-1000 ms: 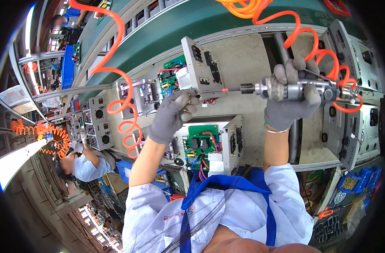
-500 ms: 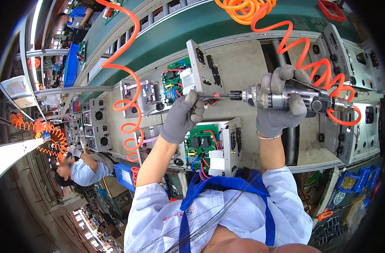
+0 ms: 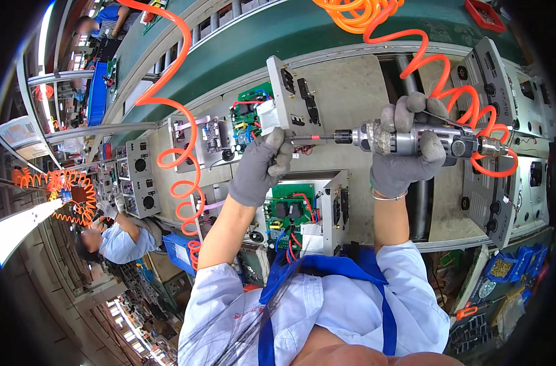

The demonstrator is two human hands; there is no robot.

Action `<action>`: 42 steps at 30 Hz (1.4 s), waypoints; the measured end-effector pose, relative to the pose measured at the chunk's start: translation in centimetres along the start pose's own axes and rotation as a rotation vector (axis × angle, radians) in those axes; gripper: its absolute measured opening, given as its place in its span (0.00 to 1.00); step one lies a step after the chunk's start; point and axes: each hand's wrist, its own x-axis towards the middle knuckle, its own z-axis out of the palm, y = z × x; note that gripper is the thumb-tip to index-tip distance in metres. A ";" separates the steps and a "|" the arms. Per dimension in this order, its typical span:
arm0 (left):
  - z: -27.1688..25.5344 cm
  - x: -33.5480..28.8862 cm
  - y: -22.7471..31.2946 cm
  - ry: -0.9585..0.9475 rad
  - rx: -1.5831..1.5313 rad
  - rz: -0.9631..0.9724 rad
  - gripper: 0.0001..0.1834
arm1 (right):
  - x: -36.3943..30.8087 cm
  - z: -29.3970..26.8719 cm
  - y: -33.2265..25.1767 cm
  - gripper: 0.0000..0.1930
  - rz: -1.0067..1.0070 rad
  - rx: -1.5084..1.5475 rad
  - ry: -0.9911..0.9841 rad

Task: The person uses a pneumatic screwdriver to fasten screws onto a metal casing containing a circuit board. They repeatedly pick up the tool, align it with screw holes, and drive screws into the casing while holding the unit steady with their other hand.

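Note:
My right hand (image 3: 397,174), in a grey glove, grips a silver air screwdriver (image 3: 406,144) lying level, its bit pointing left. My gloved left hand (image 3: 253,174) is closed around the tip of the long screwdriver bit (image 3: 324,138), which has a red band. Whether a screw sits between those fingers is hidden. Just beyond the left hand stands an upright metal panel (image 3: 279,91) of a unit with a green circuit board (image 3: 244,113). Nearer me, below the bit, is another open metal unit with a green circuit board (image 3: 299,198), wires and a white block.
An orange coiled hose (image 3: 488,131) joins the screwdriver's back end; another coiled hose (image 3: 189,119) hangs at left. Metal cases (image 3: 494,91) stand at right. Blue bins (image 3: 502,267) hold small yellowish parts. A red tray (image 3: 485,15) sits far right. A co-worker (image 3: 122,238) is at left.
The view has shifted slightly. Both hands keep the same hold on the screwdriver and its bit, with little visible movement.

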 end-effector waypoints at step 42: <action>1.1 -1.2 0.3 -0.058 -0.246 0.160 0.13 | 0.0 1.1 -0.5 0.24 0.027 0.081 0.002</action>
